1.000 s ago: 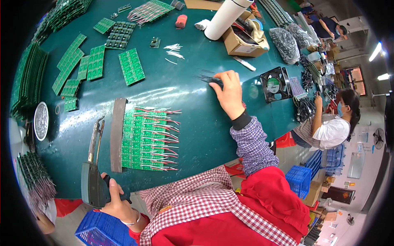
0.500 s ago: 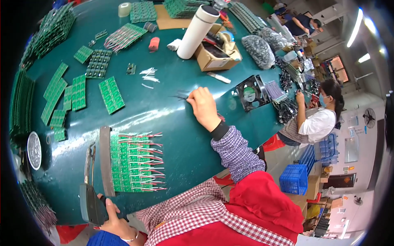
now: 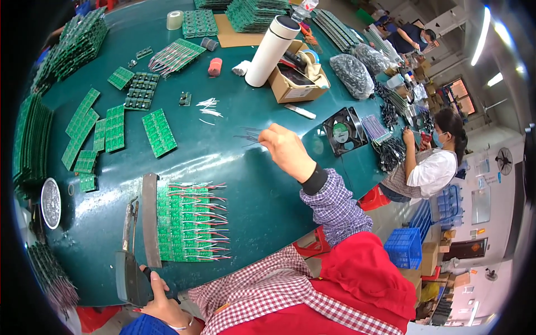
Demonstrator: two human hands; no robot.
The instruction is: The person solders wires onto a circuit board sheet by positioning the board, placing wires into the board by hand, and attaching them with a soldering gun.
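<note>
My left hand (image 3: pixel 161 306) is wrapped round the handle of a dark grey soldering gun (image 3: pixel 132 279), whose long tip points away from me over the table. My right hand (image 3: pixel 289 152) pinches a few thin dark wires (image 3: pixel 249 134) above the middle of the table, and their loose ends fan out to the left. Between the hands lies a panel of green circuit boards (image 3: pixel 184 223), with red, white and dark wires (image 3: pixel 215 220) sticking out to its right. A flat grey bar (image 3: pixel 150 220) runs along the panel's left edge, beside the soldering gun.
Loose green boards (image 3: pixel 115 128) and stacked boards (image 3: pixel 33 139) lie left. Short white wires (image 3: pixel 210 104) are beyond my right hand. Farther back stand a white flask (image 3: pixel 271 53) and a cardboard box (image 3: pixel 296 89). A black fan (image 3: pixel 341 132) is on the right, near a seated co-worker (image 3: pixel 430 162).
My right hand has shifted slightly right, and the wires in it look more spread out. The whole view has moved a little. My left hand still grips the soldering gun.
</note>
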